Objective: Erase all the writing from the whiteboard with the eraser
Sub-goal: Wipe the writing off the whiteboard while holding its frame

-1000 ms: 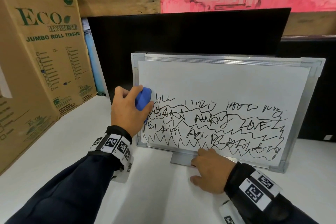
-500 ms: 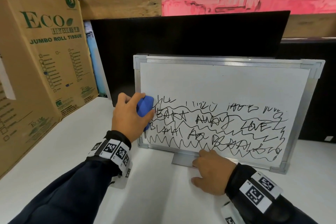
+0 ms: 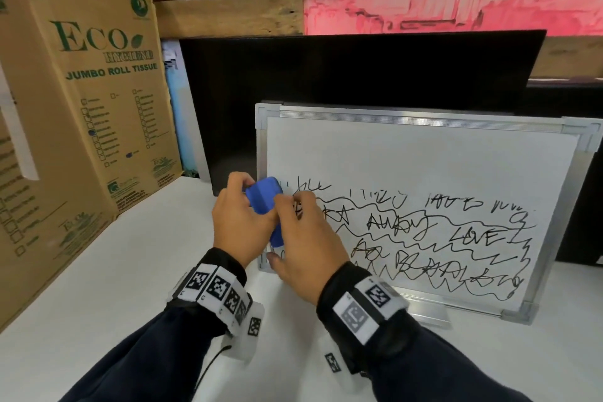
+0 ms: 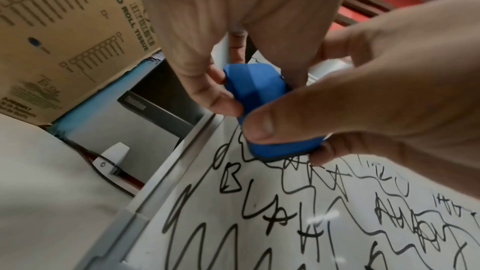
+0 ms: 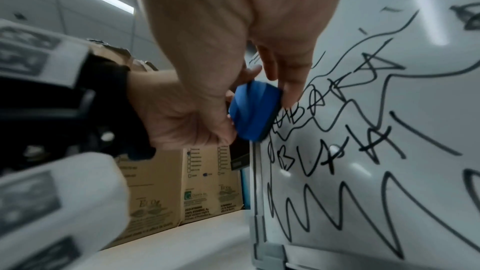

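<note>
The whiteboard (image 3: 408, 153) stands upright on the table, and black scribbled writing (image 3: 424, 232) fills its lower half. A blue eraser (image 3: 263, 198) sits against the board's left edge, at the top left of the writing. My left hand (image 3: 239, 222) grips the eraser from the left, fingers curled round it (image 4: 207, 87). My right hand (image 3: 308, 235) has come in from the right and pinches the same eraser (image 4: 255, 87), thumb (image 4: 262, 124) on its back and fingertips (image 5: 291, 89) by the board. The eraser's (image 5: 253, 110) dark felt side faces the board.
A large cardboard box (image 3: 81, 108) stands on the left of the white table (image 3: 130, 271). A black monitor (image 3: 359, 75) is right behind the board, its foot and a cable (image 4: 111, 161) beside the board's left edge. The board's metal stand (image 3: 427, 315) rests on the table.
My right hand has left the board's bottom edge and moved up and left onto the eraser. The left hand keeps holding the eraser at the board's left edge.
</note>
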A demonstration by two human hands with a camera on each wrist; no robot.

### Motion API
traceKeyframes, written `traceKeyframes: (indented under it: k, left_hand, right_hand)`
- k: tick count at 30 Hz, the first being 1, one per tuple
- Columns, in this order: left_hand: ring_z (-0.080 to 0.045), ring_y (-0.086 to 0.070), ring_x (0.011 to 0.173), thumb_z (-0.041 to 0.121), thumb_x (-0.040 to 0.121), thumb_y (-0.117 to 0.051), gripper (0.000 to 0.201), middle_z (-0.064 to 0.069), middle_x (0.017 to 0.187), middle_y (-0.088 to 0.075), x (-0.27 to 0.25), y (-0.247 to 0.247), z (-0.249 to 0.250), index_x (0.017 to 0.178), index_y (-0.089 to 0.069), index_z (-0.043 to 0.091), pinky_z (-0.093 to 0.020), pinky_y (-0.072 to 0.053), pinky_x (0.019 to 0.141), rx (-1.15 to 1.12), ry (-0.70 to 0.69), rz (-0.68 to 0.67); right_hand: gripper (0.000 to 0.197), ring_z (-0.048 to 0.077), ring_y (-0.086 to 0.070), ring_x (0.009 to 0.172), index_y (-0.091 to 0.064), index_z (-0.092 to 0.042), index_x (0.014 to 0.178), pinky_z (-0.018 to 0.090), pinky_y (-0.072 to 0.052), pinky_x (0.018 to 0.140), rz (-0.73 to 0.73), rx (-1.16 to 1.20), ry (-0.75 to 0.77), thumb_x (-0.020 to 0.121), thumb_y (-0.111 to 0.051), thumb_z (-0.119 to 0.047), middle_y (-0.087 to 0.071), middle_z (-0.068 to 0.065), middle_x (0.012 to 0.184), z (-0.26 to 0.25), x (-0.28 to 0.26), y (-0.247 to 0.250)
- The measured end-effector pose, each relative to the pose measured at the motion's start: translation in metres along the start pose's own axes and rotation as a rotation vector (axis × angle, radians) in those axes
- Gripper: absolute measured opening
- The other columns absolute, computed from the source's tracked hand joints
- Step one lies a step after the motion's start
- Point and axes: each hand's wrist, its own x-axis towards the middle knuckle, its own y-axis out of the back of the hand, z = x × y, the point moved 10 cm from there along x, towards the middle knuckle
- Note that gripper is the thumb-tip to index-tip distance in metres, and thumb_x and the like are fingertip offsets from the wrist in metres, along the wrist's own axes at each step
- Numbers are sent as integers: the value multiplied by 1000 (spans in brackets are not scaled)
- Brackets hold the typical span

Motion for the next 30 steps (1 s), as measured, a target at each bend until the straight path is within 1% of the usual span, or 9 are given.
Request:
traceKeyframes:
  k: [3,6,9,12,16,18,21,25,30]
  left_hand:
    - [-20,-67,74,25,86,-78,38,5,87,-63,-3,-1,-6,112,-51,26,-36,-60,64,-173,61,-78]
    - [-28,-71,76,11,96,-66,29,1,90,-64,-3,-1,-7,118,-56,25,-41,-63,66,-410,77,-160]
    - [-22,-67,80,1,98,-53,33,-7,90,-64,7,14,-16,124,-57,22,-39,-61,72,-405,47,-39]
    - [-7,-61,83,13,103,-50,30,3,101,-65,12,14,-40,129,-60,25,-39,-56,85,-269,112,38]
    - [-8,-58,121,20,106,-45,40,6,136,-63,9,-23,-68,145,-54,23,-42,-46,110,-238,219,-182]
    - [-12,-59,125,30,104,-44,41,10,134,-65,8,-35,-74,142,-58,28,-46,-47,110,-245,224,-253]
    - [-18,-66,114,44,95,-43,42,10,118,-72,8,-40,-77,130,-66,36,-51,-53,102,-275,241,-283]
    - [-26,-71,99,41,93,-48,33,5,102,-76,10,-38,-76,116,-72,35,-55,-58,90,-317,243,-268]
    - [-18,-70,104,41,93,-50,31,10,105,-75,10,-38,-78,113,-73,33,-52,-58,90,-304,260,-245]
  right_hand:
    - [73,25,-52,98,-29,-19,134,36,-57,68,64,-93,-39,80,-78,-28,-35,9,128,-2,12,-5]
    - [66,27,-52,92,-37,-16,128,34,-54,59,150,-171,-65,78,-77,-30,-41,11,119,1,18,-3]
    - [57,25,-49,84,-43,-16,120,30,-46,50,218,-166,-85,76,-76,-31,-42,10,108,8,17,2]
    - [54,25,-43,74,-43,-19,120,31,-50,50,250,-165,-70,77,-73,-31,-36,10,102,10,17,3]
    - [55,26,-40,73,-42,-26,124,35,-51,54,265,-201,-69,78,-71,-35,-33,8,98,14,22,5]
    - [59,25,-39,74,-43,-27,124,35,-49,57,233,-264,-85,75,-73,-41,-37,9,96,17,19,-2]
    - [63,26,-41,73,-43,-27,124,37,-47,59,192,-314,-95,72,-72,-47,-41,9,91,22,12,-15]
    - [62,26,-41,72,-41,-25,125,37,-44,60,236,-345,-102,74,-67,-52,-46,9,91,17,25,-5]
    - [63,25,-43,69,-40,-26,124,33,-41,55,173,-334,-117,74,-66,-55,-47,7,87,15,22,-12]
